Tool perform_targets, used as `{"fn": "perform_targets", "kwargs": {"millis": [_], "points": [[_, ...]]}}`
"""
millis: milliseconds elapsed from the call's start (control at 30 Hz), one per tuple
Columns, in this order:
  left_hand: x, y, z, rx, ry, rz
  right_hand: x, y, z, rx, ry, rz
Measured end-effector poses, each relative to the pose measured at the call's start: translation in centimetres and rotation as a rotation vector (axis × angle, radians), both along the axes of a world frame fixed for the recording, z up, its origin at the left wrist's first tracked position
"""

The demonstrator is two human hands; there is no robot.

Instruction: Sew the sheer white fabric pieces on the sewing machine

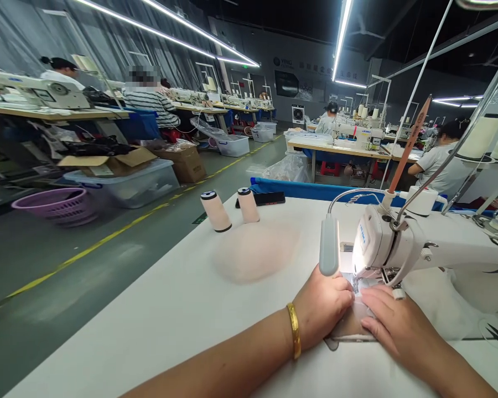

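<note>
On the white tabletop (157, 320) stand two thread spools (216, 213), and a black phone (271, 198) lies near them. On the floor (37, 249), a purple basket (55, 206) is beside a clear bin (149, 179), which carries an open cardboard box (118, 167). A person in a striped shirt (149, 108) sits further back.

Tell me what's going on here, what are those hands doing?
A person is at a white sewing machine. The left hand and right hand are on either side of the needle area, on what looks like thin, pale fabric. A small lamp hangs beside the machine head. Two thread spools, one nearer and one farther, stand on the white table. Behind, other people are near more machines.
</note>
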State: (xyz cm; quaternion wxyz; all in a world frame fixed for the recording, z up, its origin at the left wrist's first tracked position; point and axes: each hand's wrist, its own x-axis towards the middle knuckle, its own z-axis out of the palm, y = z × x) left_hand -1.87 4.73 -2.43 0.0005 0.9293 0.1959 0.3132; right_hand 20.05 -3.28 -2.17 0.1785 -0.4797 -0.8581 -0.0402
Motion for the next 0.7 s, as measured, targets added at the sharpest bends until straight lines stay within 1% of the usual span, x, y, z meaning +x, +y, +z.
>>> {"fn": "perform_targets", "kwargs": {"millis": [100,233,333,400,467,567,667,700], "points": [[0.1,0.1,0.0,-0.01,-0.005,0.005,0.0,0.1,-0.1,-0.015,0.003,-0.029],[-0.1,0.0,0.1,-0.057,-0.011,0.014,0.0,0.2,0.0,-0.02,0.005,-0.03],[-0.3,0.1,0.2,-0.182,0.013,0.044,0.1,0.2,0.0,-0.001,0.023,-0.009],[-0.3,0.4,0.0,-0.277,0.028,0.091,0.3,0.1,0.0,0.009,0.034,0.011],[-0.2,0.8,-0.2,-0.319,0.053,0.141,0.4,0.0,0.0,0.013,0.04,0.029],[-0.2,1.0,0.2,-0.286,0.145,0.195,0.7,-0.2,0.0,0.044,0.056,0.056],[-0.6,-0.1,1.4,-0.196,0.218,0.305,0.8,-0.4,0.1,0.09,0.083,0.101],[-0.7,-0.6,1.9,-0.163,0.225,0.322,0.7,-0.5,0.2,0.102,0.094,0.119]]}}
